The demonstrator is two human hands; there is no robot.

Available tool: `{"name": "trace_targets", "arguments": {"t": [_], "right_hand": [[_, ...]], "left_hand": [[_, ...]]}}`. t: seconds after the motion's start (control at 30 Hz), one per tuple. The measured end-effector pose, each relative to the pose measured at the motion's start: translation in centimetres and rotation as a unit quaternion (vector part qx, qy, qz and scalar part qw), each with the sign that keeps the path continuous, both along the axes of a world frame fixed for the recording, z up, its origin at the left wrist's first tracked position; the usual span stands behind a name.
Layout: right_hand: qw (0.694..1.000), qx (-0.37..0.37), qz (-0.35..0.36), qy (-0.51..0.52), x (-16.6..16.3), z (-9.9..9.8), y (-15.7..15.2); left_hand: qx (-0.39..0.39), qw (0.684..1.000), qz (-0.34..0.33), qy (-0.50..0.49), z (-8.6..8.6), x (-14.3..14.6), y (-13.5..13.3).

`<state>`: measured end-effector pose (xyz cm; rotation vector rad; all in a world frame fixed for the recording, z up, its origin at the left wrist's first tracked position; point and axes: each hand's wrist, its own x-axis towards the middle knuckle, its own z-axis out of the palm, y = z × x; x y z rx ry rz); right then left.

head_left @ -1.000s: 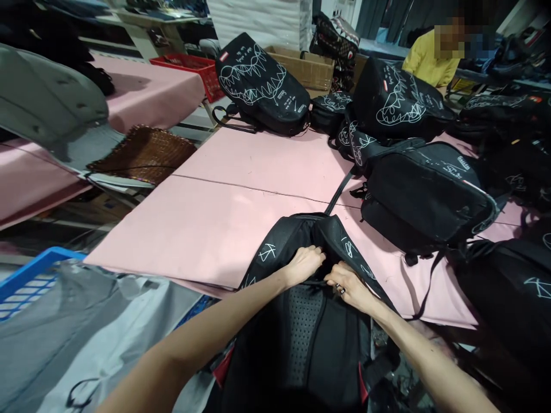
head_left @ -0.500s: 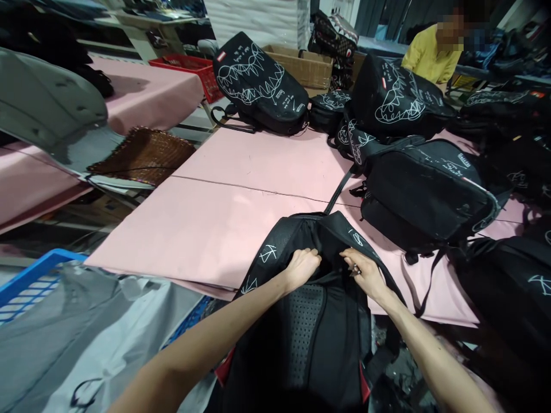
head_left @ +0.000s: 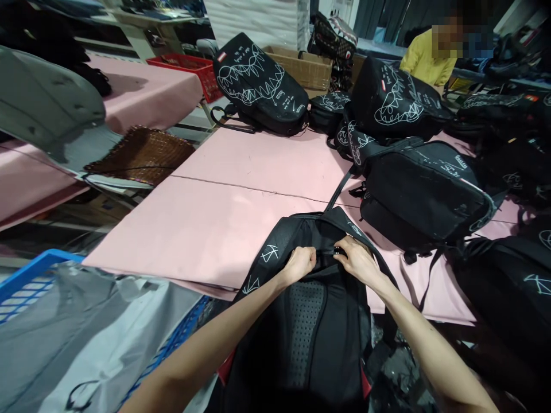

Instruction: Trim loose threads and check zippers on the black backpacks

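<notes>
A black backpack (head_left: 336,344) stands in front of me with its back side toward me, showing a grey mesh panel and white line drawings on its shoulder straps. Fingers curled, my left hand (head_left: 300,264) grips black material at the upper part of the backpack, left of centre. My right hand (head_left: 358,259) is closed at the same height on the right, also on the backpack's upper part. Something small, dark and shiny shows at its fingers; I cannot make out what. Between both hands runs a narrow dark strip of material. My fingertips are partly hidden.
The pink-covered table (head_left: 206,223) lies ahead. Several black backpacks with white drawings, one nearer (head_left: 422,201), stand on its right and far side. At lower left is a blue crate (head_left: 43,258) with grey sheeting. A person in a yellow top (head_left: 424,57) is at the back.
My right hand has shifted slightly left and up, closer to my left hand. A dark strip now shows between them. My left hand has moved slightly left.
</notes>
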<state>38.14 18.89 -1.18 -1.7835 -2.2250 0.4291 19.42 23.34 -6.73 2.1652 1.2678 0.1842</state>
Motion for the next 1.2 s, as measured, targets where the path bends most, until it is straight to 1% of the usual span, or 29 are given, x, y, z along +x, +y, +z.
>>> {"name": "trace_targets", "arguments": {"t": [0.07,0.13,0.2,0.37,0.43,0.5,0.63,0.87,1.0,1.13,1.2], "right_hand": [[1.0,-0.001,0.012,0.008,0.2,-0.2,0.2],[1.0,0.001,0.009,0.011,0.3,-0.4,0.4],[1.0,0.005,0.017,-0.012,0.1,-0.4,0.6],[0.986,0.019,0.117,-0.121,-1.4,0.0,2.1],[0.981,0.017,0.142,-0.133,-1.9,0.0,2.7],[0.981,0.009,0.154,-0.114,-2.0,-0.2,3.1],[0.988,-0.003,0.145,-0.056,-1.6,-0.4,3.2],[0.982,-0.012,0.153,-0.112,-3.0,0.3,3.2],[0.978,-0.025,0.17,-0.115,-3.5,-0.2,3.4],[0.976,-0.009,0.164,-0.144,-3.5,-0.9,3.4],[0.975,-0.002,0.159,-0.153,-3.2,-1.0,3.3]], "left_hand": [[-0.007,1.0,0.019,-0.016,0.0,0.0,-0.1],[-0.014,0.999,0.034,-0.033,-0.1,0.0,-0.1],[-0.022,0.998,0.049,-0.043,-0.2,-0.1,-0.2],[-0.03,0.995,0.091,-0.04,-0.1,-0.3,-0.7],[-0.028,0.994,0.101,-0.032,0.0,-0.4,-0.9],[-0.026,0.994,0.108,-0.023,0.2,-0.5,-1.0],[-0.027,0.994,0.108,-0.012,0.4,-0.5,-1.1],[-0.024,0.995,0.095,-0.005,1.1,-0.8,-1.3],[-0.02,0.996,0.091,-0.005,0.9,-0.6,-1.2],[-0.029,0.992,0.111,-0.046,0.9,-0.5,-1.1],[-0.046,0.985,0.118,-0.115,1.7,-1.1,-1.2]]}}
